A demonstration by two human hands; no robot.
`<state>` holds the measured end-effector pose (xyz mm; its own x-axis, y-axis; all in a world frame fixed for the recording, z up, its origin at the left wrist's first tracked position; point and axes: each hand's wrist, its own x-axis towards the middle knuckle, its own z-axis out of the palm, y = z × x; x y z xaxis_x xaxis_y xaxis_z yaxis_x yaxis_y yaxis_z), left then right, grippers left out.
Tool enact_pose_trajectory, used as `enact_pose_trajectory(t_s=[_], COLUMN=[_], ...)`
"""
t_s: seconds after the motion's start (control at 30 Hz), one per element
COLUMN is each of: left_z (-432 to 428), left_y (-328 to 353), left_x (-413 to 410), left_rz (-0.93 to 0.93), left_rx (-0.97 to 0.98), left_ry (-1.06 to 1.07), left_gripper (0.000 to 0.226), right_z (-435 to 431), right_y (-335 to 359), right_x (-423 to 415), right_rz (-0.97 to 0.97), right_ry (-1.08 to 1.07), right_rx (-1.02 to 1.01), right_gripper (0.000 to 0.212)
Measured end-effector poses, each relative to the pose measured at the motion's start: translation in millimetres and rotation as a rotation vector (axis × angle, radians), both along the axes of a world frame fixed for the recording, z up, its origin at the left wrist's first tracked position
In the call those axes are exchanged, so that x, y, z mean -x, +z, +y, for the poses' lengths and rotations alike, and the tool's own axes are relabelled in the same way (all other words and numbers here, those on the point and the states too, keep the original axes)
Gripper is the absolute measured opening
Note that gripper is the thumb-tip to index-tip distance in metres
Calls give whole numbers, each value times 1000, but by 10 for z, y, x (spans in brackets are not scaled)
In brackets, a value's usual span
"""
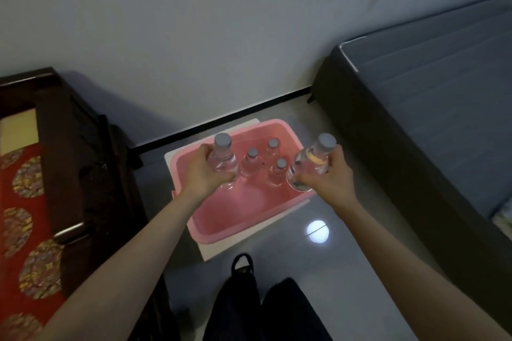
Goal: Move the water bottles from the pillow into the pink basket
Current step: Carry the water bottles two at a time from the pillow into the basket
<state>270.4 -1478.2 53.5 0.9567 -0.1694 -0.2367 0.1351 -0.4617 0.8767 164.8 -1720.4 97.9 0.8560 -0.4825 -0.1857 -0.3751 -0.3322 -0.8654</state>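
A pink basket (235, 219) sits on a white board on the floor ahead of me. Three clear water bottles with grey caps stand upright in its far half: one (251, 163), one (272, 148), one (279, 173). My left hand (206, 171) grips another clear bottle (223, 156) upright over the basket's left side. My right hand (329, 177) holds a bottle (310, 166) with an orange neck band, tilted, above the basket's right rim. No pillow is in view.
A dark wooden bench with a red patterned cushion (25, 224) stands to the left. A dark grey bed (432, 124) fills the right side. A wall with a black skirting strip is behind the basket. My legs and a shoe (243, 266) are below on the glossy floor.
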Motion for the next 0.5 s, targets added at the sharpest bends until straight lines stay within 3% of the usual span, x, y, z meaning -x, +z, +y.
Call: enact_pose_trajectory(t_s=[0.3,0.5], left_z=[-254,-336], left_y=[-502,-946], left_x=[-129,-158], left_rz=[112,177], left_rx=[-103,-197], left_ry=[129,320], left_gripper=[65,58], right_z=[-117,18], right_y=[-683,-1191], right_x=[-526,-826], right_rz=[132,227], right_ry=[132,310], right_rx=[13,43], right_gripper=[61,53])
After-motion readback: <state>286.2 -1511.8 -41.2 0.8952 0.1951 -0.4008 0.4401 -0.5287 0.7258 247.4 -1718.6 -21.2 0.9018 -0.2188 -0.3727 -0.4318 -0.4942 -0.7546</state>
